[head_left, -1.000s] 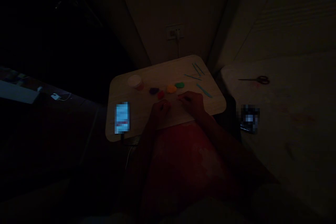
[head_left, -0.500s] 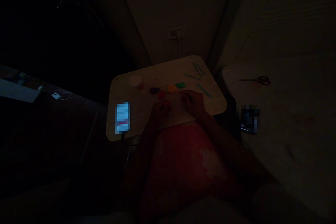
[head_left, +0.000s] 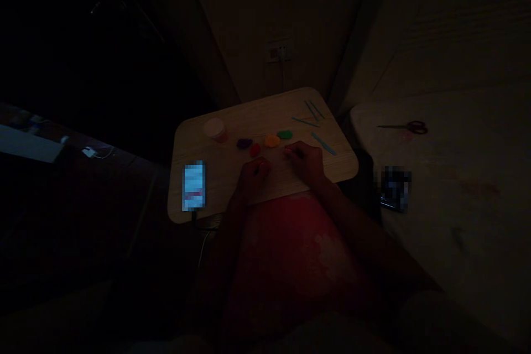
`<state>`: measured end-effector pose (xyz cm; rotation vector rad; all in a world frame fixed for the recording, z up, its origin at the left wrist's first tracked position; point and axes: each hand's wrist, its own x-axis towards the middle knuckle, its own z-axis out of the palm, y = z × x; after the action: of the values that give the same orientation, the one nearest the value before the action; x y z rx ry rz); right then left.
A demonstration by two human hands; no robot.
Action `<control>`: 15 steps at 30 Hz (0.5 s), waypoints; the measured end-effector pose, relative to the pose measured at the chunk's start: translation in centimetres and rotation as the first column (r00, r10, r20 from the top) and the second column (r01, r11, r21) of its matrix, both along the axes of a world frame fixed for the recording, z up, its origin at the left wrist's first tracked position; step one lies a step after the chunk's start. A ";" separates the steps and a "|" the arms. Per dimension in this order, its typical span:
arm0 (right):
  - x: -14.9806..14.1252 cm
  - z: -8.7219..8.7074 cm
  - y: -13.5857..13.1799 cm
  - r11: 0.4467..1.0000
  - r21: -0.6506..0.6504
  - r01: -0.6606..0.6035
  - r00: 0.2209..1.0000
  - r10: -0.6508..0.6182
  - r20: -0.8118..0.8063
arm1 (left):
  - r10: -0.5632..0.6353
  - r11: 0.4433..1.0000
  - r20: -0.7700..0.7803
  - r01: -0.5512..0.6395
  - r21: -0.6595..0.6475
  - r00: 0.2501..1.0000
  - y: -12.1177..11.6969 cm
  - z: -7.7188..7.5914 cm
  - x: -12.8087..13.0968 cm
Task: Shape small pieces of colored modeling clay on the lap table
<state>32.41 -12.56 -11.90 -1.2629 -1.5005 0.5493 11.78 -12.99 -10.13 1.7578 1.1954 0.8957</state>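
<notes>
The scene is very dim. My left hand (head_left: pixel 253 174) rests on the small wooden table (head_left: pixel 224 177) near its front edge, fingers curled in. To its right, my right hand (head_left: pixel 306 161) lies with bent fingers, thumb side toward the left hand. Whether anything is inside either hand is hidden. Just beyond them sit soft lumps that look like modelling clay: a dark purple lump (head_left: pixel 244 144), a red lump (head_left: pixel 254 150), an orange lump (head_left: pixel 272 140) and a green lump (head_left: pixel 285 134). The red lump is nearest my left hand; the orange and green ones are close to my right fingertips.
A lidded tub (head_left: pixel 215 129) stands at the table's left. Several thin blue-green sticks (head_left: pixel 312 110) and a flat blue-green tool (head_left: pixel 323 144) lie at the right. A lit phone (head_left: pixel 193 185) is front left. Scissors (head_left: pixel 404 127) lie on the pale surface at right.
The picture has become slightly brighter and sharper. Both hands stay in nearly the same place, and the lumps have not moved.
</notes>
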 end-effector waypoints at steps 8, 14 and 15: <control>0.0 0.3 -0.2 0.999 -0.003 0.045 0.998 -0.045 0.039 | 0.020 1.000 -0.015 -0.020 -0.012 1.000 0.1 -0.1 -0.1; 0.0 0.1 -0.1 0.999 0.042 0.017 0.999 -0.019 0.048 | 0.002 1.000 -0.011 -0.002 -0.013 1.000 -0.1 0.0 -0.1; 0.0 0.1 -0.1 0.998 0.053 0.019 0.998 -0.022 0.058 | 0.004 1.000 -0.012 -0.004 -0.014 1.000 -0.1 0.0 -0.1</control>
<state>32.43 -12.64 -11.82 -1.2618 -1.5389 0.4605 11.70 -13.08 -10.10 1.7529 1.2104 0.8779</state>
